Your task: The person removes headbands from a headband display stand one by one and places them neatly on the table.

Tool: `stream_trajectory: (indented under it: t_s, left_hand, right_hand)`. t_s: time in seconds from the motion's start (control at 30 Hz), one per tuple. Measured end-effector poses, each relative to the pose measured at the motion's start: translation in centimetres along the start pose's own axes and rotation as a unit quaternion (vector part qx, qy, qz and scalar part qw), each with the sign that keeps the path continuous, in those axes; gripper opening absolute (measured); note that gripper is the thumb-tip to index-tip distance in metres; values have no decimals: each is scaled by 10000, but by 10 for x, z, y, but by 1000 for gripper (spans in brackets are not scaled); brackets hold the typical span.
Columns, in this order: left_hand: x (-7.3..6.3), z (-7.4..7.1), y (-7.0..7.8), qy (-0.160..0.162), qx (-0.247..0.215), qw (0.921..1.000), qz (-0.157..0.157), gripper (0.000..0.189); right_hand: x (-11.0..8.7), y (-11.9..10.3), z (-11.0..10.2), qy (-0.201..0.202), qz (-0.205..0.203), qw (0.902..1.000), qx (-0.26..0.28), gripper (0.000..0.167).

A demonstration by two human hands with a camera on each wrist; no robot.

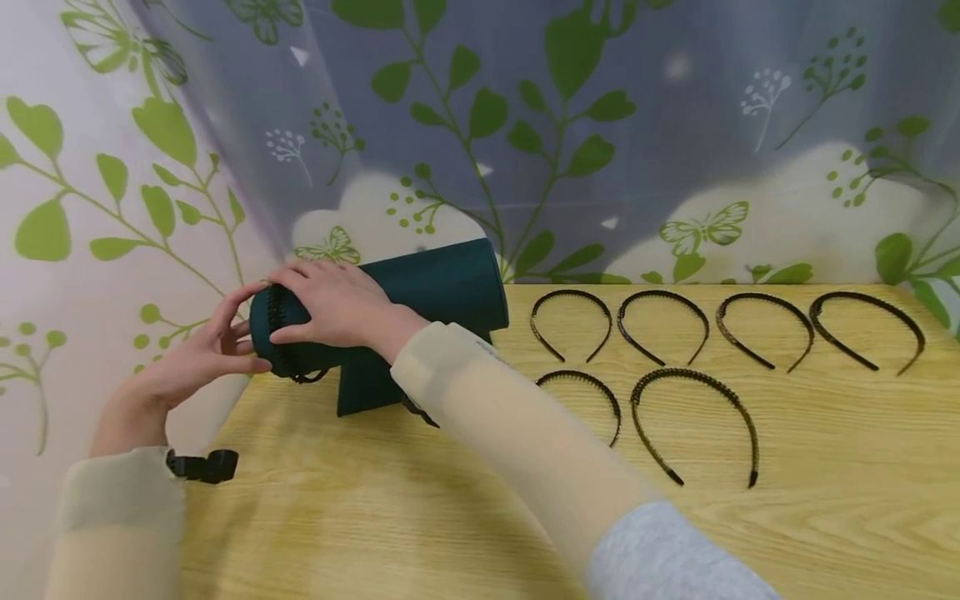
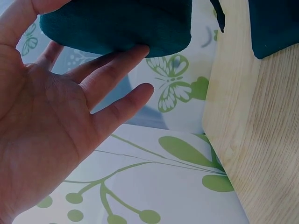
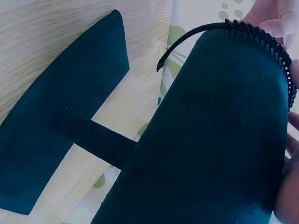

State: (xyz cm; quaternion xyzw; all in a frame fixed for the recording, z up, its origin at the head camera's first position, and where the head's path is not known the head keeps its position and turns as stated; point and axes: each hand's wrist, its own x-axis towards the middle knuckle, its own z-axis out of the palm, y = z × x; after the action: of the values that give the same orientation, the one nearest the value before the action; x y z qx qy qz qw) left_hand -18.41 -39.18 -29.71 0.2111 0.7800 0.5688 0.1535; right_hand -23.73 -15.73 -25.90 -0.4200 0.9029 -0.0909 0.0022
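Note:
A dark green velvet headband stand (image 1: 442, 283), a padded cylinder on a post and flat base, stands at the left of the table. A black toothed headband (image 3: 261, 35) arches over the cylinder near its left end. My right hand (image 1: 345, 304) lies over the top of the cylinder, with fingers and thumb holding the headband against it. At the cylinder's end face is my left hand (image 1: 187, 362), its fingers spread and fairly straight. In the left wrist view its fingertips (image 2: 142, 50) touch the lower edge of that end. The far side of the headband is hidden.
Several dark headbands lie on the wooden table (image 1: 825, 517) to the right, among them a larger beaded headband (image 1: 693, 375) in the front row. My right forearm partly covers another headband (image 1: 592, 379). A leaf-patterned curtain (image 1: 675, 125) hangs behind the table.

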Motion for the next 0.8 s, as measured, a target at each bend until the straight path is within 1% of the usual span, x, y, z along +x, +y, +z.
stream_trajectory:
  t_s: [0.17, 0.37, 0.53, 0.8]
  left_hand:
    - [-1, 1, 1, 60, -32, 10000, -37, 87]
    - [-1, 2, 1, 127, 12, 9998, -130, 87]
    - [0, 3, 0, 158, 22, 9997, -189, 88]
    - [-1, 1, -1, 44, -132, 9999, 31, 89]
  right_hand:
    - [1, -3, 1, -74, 33, 9999, -124, 84]
    - [1, -7, 3, -66, 173, 9997, 173, 84]
    - [-1, -6, 2, -57, 17, 9997, 221, 81]
    - [-8, 8, -2, 59, -291, 9995, 134, 82]
